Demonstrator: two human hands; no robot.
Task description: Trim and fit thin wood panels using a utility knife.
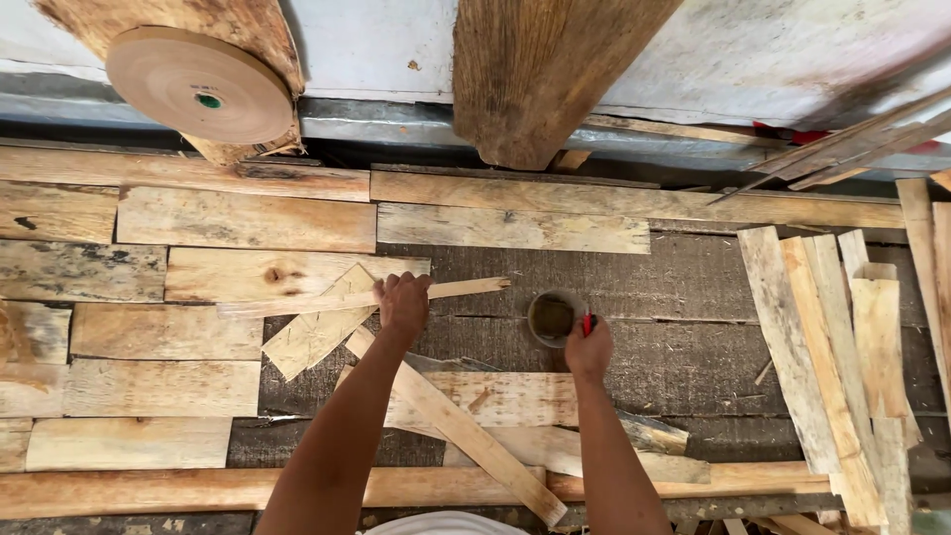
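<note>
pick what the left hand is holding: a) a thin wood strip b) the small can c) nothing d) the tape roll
a: the left hand grips a thin wood strip, while the right hand holds a red-handled tool at the can.

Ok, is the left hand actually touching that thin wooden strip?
Touching. The head view shows the left hand with fingers curled over the thin wooden strip, gripping it above the dark work surface.
</note>
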